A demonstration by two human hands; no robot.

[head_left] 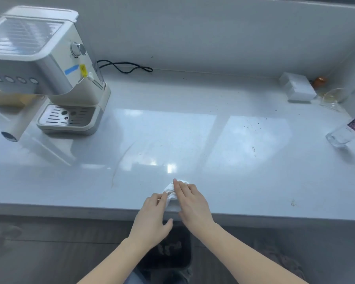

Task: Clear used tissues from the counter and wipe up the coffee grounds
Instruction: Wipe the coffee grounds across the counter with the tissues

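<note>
A crumpled white tissue (170,190) lies at the front edge of the pale glossy counter (172,130). My right hand (193,203) lies flat on top of it, fingers pressing it down. My left hand (154,216) sits just left of it at the counter's edge, fingertips touching the tissue's side. Dark coffee grounds (252,126) are scattered as specks over the right middle of the counter, with more toward the back right. A faint brown smear (119,165) curves across the counter left of centre.
A white espresso machine (47,68) with its drip tray stands at the back left, its black cord (125,67) trailing along the wall. A white box (298,90) and a clear glass (333,97) sit at the back right, a clear bottle (346,133) at the right edge. A dark bin (170,251) is below the counter.
</note>
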